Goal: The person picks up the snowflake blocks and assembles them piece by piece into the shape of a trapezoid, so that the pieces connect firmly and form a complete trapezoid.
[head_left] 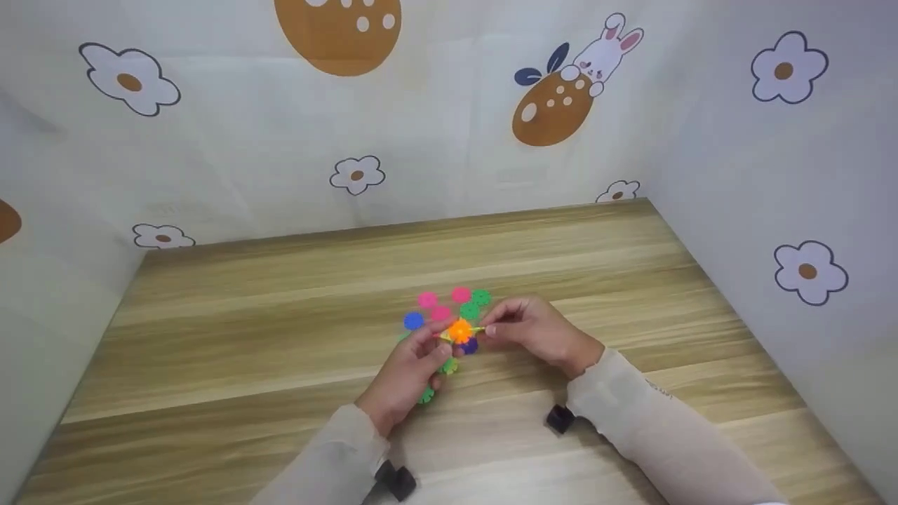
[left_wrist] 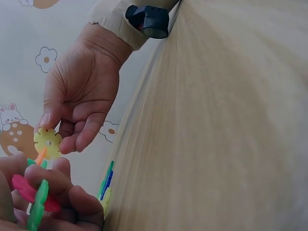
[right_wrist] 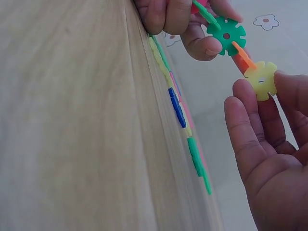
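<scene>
My left hand (head_left: pixel 405 369) grips a small chain of notched plastic snowflake discs. In the right wrist view, a green disc (right_wrist: pixel 226 36) by its fingers joins edge-on to an orange disc (right_wrist: pixel 244 57). The orange disc's other side meets a yellow disc (right_wrist: pixel 263 82), which my right hand (head_left: pixel 539 330) pinches between thumb and fingers. Further along the chain, the left wrist view has a pink disc (left_wrist: pixel 25 187) and another green disc (left_wrist: pixel 38 207) among the left fingers. Those fingers partly hide the chain.
Loose discs lie flat on the wooden table (head_left: pixel 245 337) around and beneath the hands: pink (head_left: pixel 427 299), blue (head_left: pixel 414 320), green (head_left: pixel 480 297) and dark blue (head_left: pixel 470 346) ones among them. Patterned cloth walls (head_left: pixel 449 126) stand behind and beside the table. Each wrist wears a black camera (head_left: pixel 560 419).
</scene>
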A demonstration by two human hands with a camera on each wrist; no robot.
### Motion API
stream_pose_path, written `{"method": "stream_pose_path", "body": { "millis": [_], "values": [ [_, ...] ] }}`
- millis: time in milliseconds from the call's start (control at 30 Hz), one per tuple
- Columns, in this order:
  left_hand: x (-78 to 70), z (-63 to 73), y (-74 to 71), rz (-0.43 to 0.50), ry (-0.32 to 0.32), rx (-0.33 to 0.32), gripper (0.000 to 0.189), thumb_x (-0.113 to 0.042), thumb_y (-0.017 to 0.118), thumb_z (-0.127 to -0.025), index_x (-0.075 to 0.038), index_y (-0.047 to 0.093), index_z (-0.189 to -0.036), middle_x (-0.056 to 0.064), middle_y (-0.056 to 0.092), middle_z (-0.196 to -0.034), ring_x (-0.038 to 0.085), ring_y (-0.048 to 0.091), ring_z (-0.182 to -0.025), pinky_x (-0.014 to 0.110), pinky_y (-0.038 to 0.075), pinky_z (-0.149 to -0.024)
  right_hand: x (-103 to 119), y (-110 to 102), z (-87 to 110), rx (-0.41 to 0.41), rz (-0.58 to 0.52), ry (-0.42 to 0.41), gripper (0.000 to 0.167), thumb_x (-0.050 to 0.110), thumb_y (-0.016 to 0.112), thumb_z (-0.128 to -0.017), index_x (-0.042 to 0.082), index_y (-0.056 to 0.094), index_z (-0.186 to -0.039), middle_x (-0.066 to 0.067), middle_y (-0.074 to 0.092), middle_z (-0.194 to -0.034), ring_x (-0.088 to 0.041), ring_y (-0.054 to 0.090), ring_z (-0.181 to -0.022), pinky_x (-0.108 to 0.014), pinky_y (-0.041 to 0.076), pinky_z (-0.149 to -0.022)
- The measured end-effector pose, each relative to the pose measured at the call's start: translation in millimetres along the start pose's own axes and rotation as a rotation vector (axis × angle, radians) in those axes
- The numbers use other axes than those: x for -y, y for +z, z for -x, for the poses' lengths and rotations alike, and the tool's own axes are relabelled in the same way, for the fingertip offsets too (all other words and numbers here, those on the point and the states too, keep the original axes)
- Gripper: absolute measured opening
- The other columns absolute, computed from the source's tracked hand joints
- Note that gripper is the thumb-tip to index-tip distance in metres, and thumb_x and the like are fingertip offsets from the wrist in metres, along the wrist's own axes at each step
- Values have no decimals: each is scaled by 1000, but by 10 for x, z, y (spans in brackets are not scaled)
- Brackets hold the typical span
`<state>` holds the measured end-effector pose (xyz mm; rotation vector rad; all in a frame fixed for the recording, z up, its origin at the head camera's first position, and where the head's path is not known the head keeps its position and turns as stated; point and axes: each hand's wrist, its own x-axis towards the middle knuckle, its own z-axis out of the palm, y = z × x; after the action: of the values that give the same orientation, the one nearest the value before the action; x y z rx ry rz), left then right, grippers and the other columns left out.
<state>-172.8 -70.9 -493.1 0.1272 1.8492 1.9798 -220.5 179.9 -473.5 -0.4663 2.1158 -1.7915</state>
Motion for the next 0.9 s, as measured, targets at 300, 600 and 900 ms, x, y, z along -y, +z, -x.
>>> {"method": "stream_pose_path", "body": {
  "millis": [300,600,900],
  "values": [
    [-13,-17,11,-35,-6,2,44,-18,56,-110,-23,54,-154,11,67,-122,14,49,-73,21,46,-65,-6,-24,-9,1,27,-5,12,6,75,-95,-2,77,-104,-11,76,-109,-20,70,-103,-27,59,-88],
    [-34,-36,13,-11,-19,2,45,-17,56,-110,-21,52,-155,10,63,-125,12,45,-64,20,45,-58,-34,26,-12,-6,-11,18,10,4,74,-95,-2,77,-102,-9,74,-106,-16,71,-98,-26,60,-86],
    [-3,-4,4,11,3,33,44,-16,51,-112,-21,50,-155,11,68,-126,11,44,-62,19,44,-56,-39,65,-1,53,-242,42,12,-6,67,-97,2,76,-100,-9,74,-106,-20,77,-100,-38,62,-91]
  ]
}}
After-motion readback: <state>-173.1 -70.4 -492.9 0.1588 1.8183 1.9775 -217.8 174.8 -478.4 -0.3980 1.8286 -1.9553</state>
